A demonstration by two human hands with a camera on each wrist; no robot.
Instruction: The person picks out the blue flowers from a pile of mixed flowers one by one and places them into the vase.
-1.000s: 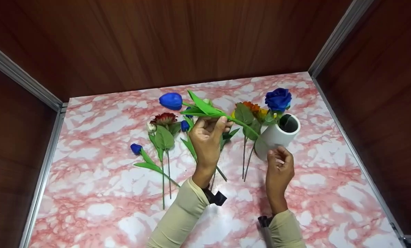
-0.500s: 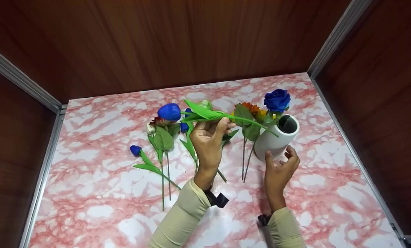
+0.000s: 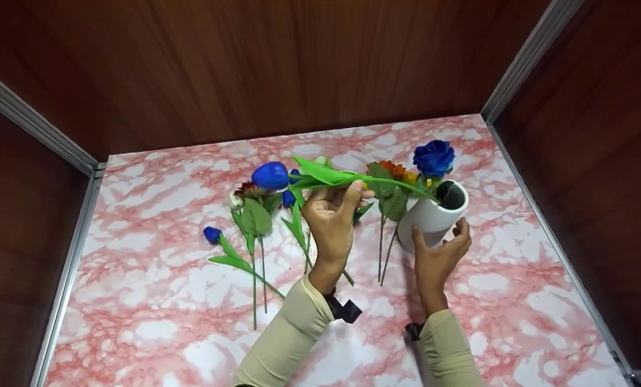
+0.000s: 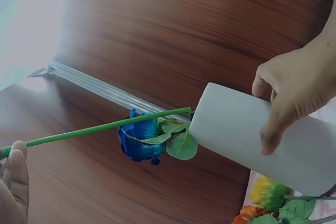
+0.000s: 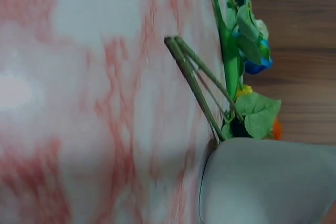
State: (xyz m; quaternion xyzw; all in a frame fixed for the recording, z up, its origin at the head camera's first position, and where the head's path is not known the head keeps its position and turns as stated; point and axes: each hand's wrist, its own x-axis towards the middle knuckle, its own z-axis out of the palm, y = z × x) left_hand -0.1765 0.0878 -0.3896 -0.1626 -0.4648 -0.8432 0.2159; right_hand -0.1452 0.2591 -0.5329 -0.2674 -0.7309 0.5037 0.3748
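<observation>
My left hand (image 3: 330, 228) pinches an artificial blue tulip (image 3: 270, 176) by its green stem just below the leaves. The tulip lies nearly level, bloom to the left, and its stem tip is at the mouth of a white vase (image 3: 427, 223). In the left wrist view the stem (image 4: 105, 126) reaches the vase's rim. My right hand (image 3: 439, 263) holds the vase's side, thumb on one face and fingers around the other; the left wrist view shows this hand (image 4: 299, 85) too. A blue rose (image 3: 434, 158) stands in the vase, which looks tilted in the head view.
Left of the vase lie orange and yellow flowers (image 3: 391, 169) with long stems. Further left are a dark red flower (image 3: 249, 190), a white bud (image 3: 236, 201) and a small blue tulip (image 3: 211, 234). Wooden panels (image 3: 299, 70) enclose the marbled table (image 3: 159, 328).
The tulip has been swung to near level, and its stem tip has moved up and right to the vase mouth. My right hand has opened from a curl and come onto the vase.
</observation>
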